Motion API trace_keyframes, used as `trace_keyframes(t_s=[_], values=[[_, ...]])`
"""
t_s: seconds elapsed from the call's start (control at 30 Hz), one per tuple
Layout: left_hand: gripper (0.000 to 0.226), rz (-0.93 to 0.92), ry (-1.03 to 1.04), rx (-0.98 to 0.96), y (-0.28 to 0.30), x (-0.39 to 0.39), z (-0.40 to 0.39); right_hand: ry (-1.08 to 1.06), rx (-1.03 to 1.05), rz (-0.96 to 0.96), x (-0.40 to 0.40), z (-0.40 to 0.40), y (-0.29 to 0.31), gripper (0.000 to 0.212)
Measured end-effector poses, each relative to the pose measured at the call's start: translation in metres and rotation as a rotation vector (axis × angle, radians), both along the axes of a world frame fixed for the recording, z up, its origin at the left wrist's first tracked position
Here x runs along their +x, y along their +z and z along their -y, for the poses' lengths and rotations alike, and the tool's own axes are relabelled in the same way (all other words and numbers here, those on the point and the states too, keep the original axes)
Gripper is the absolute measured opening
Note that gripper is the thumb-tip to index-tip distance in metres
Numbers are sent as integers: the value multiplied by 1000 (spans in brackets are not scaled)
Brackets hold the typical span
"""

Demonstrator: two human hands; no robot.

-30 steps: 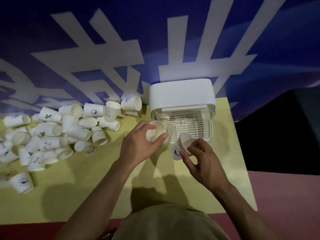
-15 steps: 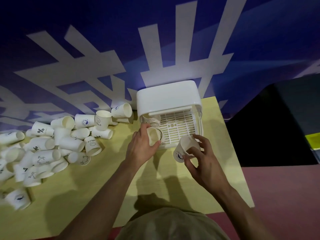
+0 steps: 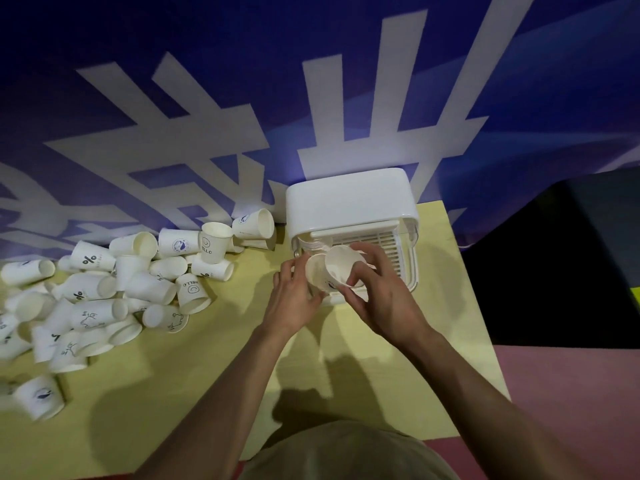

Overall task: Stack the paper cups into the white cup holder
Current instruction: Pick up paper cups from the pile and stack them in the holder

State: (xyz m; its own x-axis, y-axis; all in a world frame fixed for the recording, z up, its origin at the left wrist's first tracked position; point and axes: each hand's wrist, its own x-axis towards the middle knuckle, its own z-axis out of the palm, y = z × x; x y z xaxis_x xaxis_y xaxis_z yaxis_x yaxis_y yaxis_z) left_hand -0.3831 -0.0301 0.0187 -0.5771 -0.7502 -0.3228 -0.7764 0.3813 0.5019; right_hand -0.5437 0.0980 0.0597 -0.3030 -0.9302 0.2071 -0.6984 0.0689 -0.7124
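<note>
The right hand (image 3: 381,299) has swung its paper cup (image 3: 341,268) left, onto the cup (image 3: 315,271) steadied by the left hand (image 3: 294,296), both gripping, at the white cup holder (image 3: 349,206); nesting looks imminent; loose cups (image 3: 104,292) wait left on the bench (image 3: 173,393)

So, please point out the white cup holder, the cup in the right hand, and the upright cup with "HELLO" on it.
white cup holder (image 3: 349,199), head view, on its flat top lid.
cup in the right hand (image 3: 341,268), head view, on its inner wall.
upright HELLO cup (image 3: 213,245), head view, on its printed side wall.
</note>
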Motion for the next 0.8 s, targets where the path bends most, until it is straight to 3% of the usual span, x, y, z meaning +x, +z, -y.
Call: trace_keyframes(t_s=[0.27, 0.47, 0.57, 0.7, 0.8], values=[[72, -33, 42, -2, 6, 61, -12, 158, 0, -281, 19, 35, -11, 22], [70, -48, 42, 49, 3, 64, -18, 184, 108, -367, 17, 48, -46, 19], [72, -42, 22, 77, 1, 55, -18, 182, 236, -347, 14, 49, -65, 34], [80, -23, -4, 140, -2, 42, -14, 306, 357, -292, 9, 42, -84, 79], [85, -12, -30, 173, -1, 29, -11, 255, 268, -112, 7, 38, -82, 77]])
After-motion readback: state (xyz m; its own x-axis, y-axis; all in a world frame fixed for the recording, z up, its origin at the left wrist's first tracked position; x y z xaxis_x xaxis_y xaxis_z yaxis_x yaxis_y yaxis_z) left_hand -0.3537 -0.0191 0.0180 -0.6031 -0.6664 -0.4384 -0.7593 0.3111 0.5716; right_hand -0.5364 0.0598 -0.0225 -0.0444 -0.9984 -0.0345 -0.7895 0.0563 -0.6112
